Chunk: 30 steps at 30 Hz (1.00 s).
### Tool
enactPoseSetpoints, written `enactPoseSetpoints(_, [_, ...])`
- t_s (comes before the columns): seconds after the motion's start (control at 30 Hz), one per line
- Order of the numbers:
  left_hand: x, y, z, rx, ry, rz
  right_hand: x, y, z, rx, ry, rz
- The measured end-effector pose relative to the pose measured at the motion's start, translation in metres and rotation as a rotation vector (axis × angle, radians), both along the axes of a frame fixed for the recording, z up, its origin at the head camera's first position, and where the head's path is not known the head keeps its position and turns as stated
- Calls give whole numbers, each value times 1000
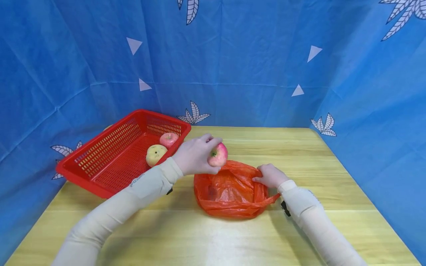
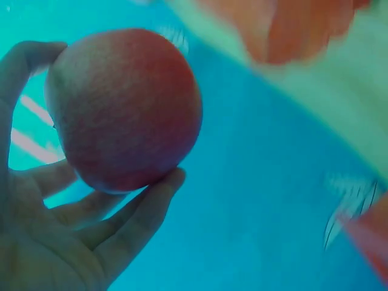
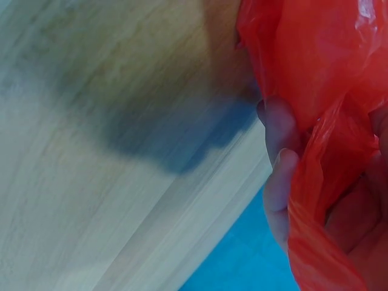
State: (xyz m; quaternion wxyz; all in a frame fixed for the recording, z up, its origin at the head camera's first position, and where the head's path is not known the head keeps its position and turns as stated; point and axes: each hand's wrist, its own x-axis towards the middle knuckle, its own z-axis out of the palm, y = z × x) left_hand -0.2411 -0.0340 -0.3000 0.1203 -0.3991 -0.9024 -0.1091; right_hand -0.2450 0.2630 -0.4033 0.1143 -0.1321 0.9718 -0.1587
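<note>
My left hand (image 1: 197, 155) grips a red-and-pale apple (image 1: 218, 155) between thumb and fingertips, at the far left rim of a red plastic bag (image 1: 233, 184). The left wrist view shows the same apple (image 2: 127, 109) large, with fingers spread beneath it. On the table the bag stands with its mouth spread. My right hand (image 1: 271, 176) pinches the bag's right side; in the right wrist view its fingers (image 3: 282, 176) are curled round the crumpled plastic (image 3: 327, 182). Part of the right palm is hidden behind the film.
A red slotted basket (image 1: 123, 184) stands on the left of the wooden table (image 1: 299, 147), tilted toward the viewer's right. Inside it, at the right wall, lie another apple (image 1: 169, 139) and a yellow round fruit (image 1: 155, 154). Blue patterned cloth (image 1: 249, 66) hangs around the table.
</note>
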Motion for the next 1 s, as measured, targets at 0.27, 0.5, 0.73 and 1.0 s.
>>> enactPoseSetpoints(0.27, [13, 22, -46, -206, -230, -69, -1, 0, -1, 9, -5, 4])
enactPoseSetpoints(0.5, [20, 29, -69, -298, -253, -69, -2, 0, -2, 4, -20, -9])
enactPoseSetpoints(0.73, [21, 28, -81, -321, -269, -45, -2, -1, -3, 8, -24, -13])
enactPoseSetpoints(1.0, [17, 26, -80, -307, -370, -3, -2, 0, -3, 9, -9, -3])
